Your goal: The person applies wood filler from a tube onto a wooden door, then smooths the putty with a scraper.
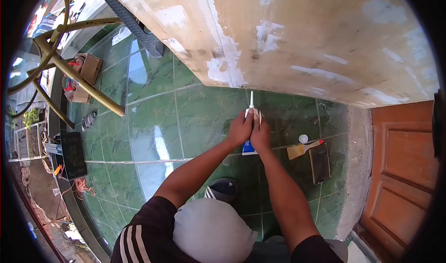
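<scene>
tube (248,147): blue with white lettering at the flat end, white toward the top, long tapered white nozzle (252,99) fitted. Held up, mid-body hidden. Nozzle aimed at patched panel (297,44), tip just by its lower edge, can't tell if touching; flat end farthest from panel. Body roughly straight, fill level can't be told
</scene>
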### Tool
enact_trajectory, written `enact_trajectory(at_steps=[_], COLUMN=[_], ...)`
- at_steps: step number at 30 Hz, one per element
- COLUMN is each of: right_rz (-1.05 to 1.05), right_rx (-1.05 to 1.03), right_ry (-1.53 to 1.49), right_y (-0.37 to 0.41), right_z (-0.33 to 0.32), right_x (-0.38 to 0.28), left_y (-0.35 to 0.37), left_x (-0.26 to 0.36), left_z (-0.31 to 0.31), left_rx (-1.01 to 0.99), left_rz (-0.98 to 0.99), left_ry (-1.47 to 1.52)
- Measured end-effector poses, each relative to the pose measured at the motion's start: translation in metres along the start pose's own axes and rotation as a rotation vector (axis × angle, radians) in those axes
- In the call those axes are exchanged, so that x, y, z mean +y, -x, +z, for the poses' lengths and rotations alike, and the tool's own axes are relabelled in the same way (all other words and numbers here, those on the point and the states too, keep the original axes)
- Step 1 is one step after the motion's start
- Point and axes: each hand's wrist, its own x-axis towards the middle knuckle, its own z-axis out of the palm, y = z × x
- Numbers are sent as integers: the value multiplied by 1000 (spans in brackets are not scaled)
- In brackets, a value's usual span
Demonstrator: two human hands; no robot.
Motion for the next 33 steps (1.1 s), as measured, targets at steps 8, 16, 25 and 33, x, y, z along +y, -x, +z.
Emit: enact_trajectory(at_steps=[8, 16, 25, 33], right_rz=[-63, -35, -51, -67], right_rx=[3, -6, -4, 42], right_ry=[38, -10, -24, -79], right_y=[-10, -16, -19, -18], right_z=[8, 11, 14, 18], right_x=[4, 3, 9, 11], left_y=[-7, -17, -20, -24], left_x=[0, -4, -10, -17], left_z=[-4, -4, -2, -1], left_rx=[4, -14, -18, -19], left_rz=[56, 69, 76, 120], left_ry=[-22, -11, 6, 25])
